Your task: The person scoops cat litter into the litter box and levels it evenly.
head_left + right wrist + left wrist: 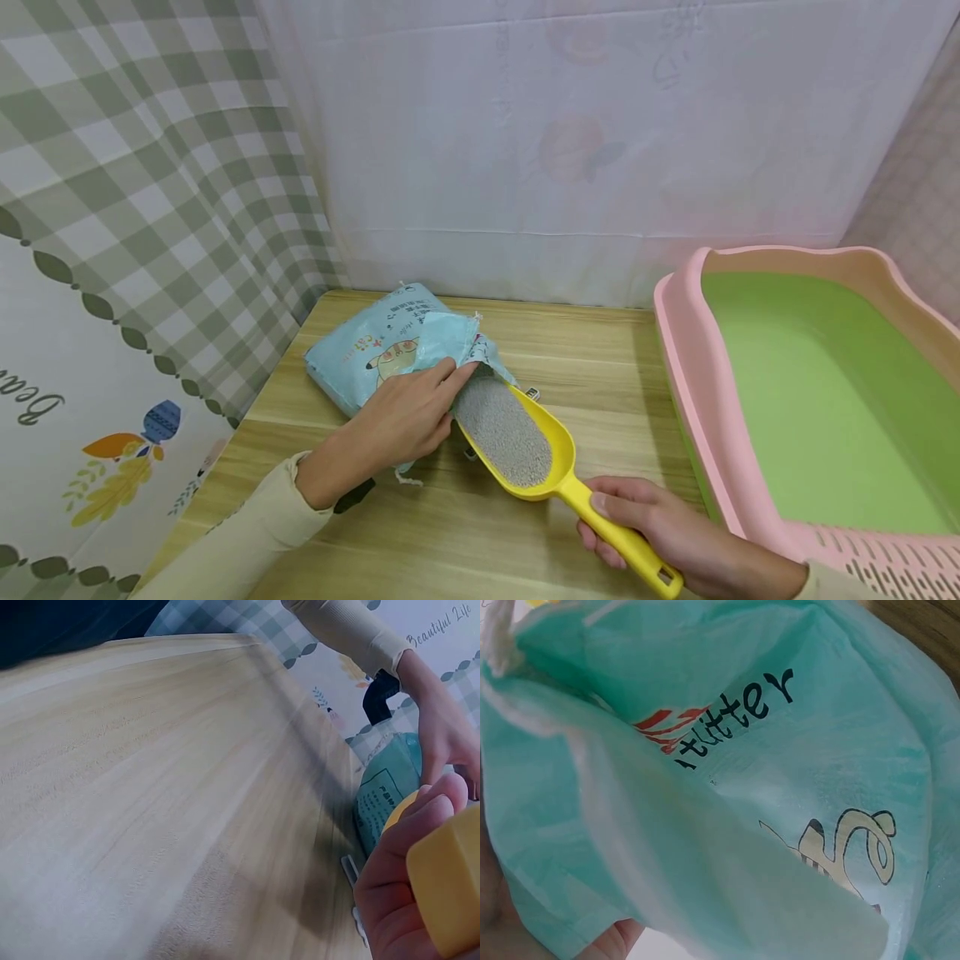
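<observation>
A light-blue bag of cat litter lies on the table with its open end toward the right. My left hand grips the edge of its mouth; in the left wrist view the printed plastic is folded and fills most of the picture. With my right hand I hold a yellow scoop by its handle, fingers curled round it. Grey litter granules fill the scoop's bowl. The scoop's front end is hidden under the bag's mouth and my left fingers.
A pink and green litter box stands on the right, with a slotted pink front edge. The wooden table meets a white cloth behind and a checked cloth on the left. A small clip-like piece lies beside the scoop.
</observation>
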The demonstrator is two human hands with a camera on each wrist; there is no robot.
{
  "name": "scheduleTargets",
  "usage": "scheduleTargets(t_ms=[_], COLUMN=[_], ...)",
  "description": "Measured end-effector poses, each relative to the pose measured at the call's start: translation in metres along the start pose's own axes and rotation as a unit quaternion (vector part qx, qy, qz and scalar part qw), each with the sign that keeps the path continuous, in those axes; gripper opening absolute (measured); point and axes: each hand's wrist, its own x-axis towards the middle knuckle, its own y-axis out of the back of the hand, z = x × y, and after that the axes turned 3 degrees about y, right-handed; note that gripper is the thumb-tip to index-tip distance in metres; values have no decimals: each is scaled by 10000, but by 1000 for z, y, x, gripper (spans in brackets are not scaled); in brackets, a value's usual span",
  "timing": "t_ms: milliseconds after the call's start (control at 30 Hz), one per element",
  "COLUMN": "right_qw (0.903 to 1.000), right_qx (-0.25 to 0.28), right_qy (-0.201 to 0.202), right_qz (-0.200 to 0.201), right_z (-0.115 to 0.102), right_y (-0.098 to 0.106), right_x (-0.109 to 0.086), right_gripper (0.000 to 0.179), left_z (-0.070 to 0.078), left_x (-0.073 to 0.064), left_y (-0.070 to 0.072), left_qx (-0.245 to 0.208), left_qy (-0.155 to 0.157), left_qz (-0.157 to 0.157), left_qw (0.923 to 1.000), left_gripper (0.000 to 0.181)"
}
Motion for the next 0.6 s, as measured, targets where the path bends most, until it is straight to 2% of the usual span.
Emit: scheduleTargets(t_ms=[267, 600], right_qw=[9995, 9986], right_qx=[136, 268], right_qy=[89, 248], right_qz=[-276, -387], right_z=[3, 5], right_y=[0, 0], right_x=[-6, -13], right_gripper=[33, 36], left_z=[-1, -1], left_x=[0, -1], left_y=[-1, -2], left_qx=[-19, -25], left_qy=[-59, -57], left_qz=[88, 85], left_qw=[9999, 9999], left_gripper=[64, 66])
